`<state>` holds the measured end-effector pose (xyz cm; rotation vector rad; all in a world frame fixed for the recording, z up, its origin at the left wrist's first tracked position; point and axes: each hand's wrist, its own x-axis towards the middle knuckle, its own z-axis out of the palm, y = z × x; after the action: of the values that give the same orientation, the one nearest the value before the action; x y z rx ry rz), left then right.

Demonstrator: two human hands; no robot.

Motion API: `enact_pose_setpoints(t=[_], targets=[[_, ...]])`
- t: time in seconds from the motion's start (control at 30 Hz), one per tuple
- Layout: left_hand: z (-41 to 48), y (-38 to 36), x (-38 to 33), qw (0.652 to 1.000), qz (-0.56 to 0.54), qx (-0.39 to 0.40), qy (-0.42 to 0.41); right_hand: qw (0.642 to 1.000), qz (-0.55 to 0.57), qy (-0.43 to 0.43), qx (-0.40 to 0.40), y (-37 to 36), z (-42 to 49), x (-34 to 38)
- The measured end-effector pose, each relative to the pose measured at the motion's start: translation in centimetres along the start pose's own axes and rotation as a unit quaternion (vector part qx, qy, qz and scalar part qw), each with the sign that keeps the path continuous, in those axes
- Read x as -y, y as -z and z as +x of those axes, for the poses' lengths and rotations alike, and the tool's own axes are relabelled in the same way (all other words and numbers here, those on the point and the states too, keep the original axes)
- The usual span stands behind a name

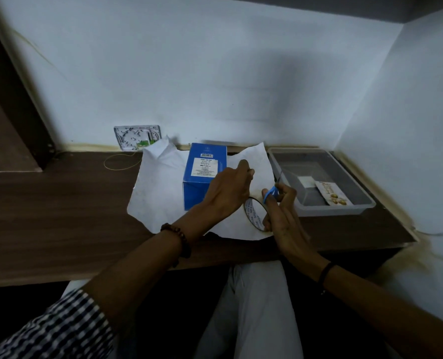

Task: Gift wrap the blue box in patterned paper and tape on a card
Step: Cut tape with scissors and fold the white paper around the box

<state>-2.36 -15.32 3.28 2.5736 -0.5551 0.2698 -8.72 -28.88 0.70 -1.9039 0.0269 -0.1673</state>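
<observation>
The blue box (201, 172) stands upright on the white back side of the wrapping paper (160, 193), which is spread on the wooden desk (59, 218). My left hand (228, 189) is in front of the box, fingers pinched together on what looks like a pulled end of tape. My right hand (280, 211) holds blue-handled scissors (271, 194) and also the tape roll (252, 213), which stands on edge over the paper. The scissor blades point up towards the tray. A card (331, 196) with gold print lies in the clear plastic tray (365, 200) at right.
The tray stands against the right wall and also holds a small white piece (306, 182). A white patterned plate-like item (137, 137) leans at the back wall, with a thin wire loop (119, 161) beside it. The desk's front edge runs above my lap.
</observation>
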Motion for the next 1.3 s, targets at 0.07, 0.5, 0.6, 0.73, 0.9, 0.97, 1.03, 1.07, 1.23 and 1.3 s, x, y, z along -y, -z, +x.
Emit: enact_pose_setpoints(t=[0.07, 0.5, 0.6, 0.73, 0.9, 0.97, 1.03, 1.07, 1.23, 1.3], targets=[[0.2, -0.2, 0.3, 1.000, -0.003, -0.006, -0.007, 1.000, 0.004, -0.007, -0.002, -0.3, 0.0, -0.1], [1.5, 1.3, 1.6, 0.993, -0.104, -0.013, -0.056, 0.990, -0.057, -0.078, 0.107, 1.9, 1.3, 2.0], [1.7, 1.5, 1.8, 0.989, -0.102, -0.014, -0.101, 0.985, -0.072, -0.066, 0.143, 3.3, 1.9, 2.0], [1.8, 1.2, 2.2, 0.988, -0.070, -0.043, -0.133, 0.974, -0.106, -0.057, 0.191, 4.7, 2.1, 2.5], [1.9, 1.2, 2.5, 0.984, -0.051, -0.080, -0.150, 0.938, -0.269, 0.018, 0.217, 7.3, 3.0, 3.6], [1.8, 1.1, 2.6, 0.984, -0.043, -0.080, -0.153, 0.914, -0.327, 0.033, 0.237, 8.0, 3.9, 3.7], [1.7, 0.9, 2.6, 0.984, -0.035, -0.071, -0.160, 0.893, -0.365, 0.040, 0.262, 8.4, 4.7, 4.0], [1.7, 0.8, 2.7, 0.984, -0.032, -0.066, -0.163, 0.883, -0.378, 0.045, 0.274, 8.5, 5.0, 4.2], [1.5, 0.3, 2.8, 0.983, -0.027, -0.062, -0.173, 0.854, -0.415, 0.050, 0.310, 8.6, 6.7, 5.2], [1.5, 0.0, 2.9, 0.982, -0.023, -0.067, -0.175, 0.846, -0.424, 0.055, 0.319, 8.4, 7.3, 5.5]])
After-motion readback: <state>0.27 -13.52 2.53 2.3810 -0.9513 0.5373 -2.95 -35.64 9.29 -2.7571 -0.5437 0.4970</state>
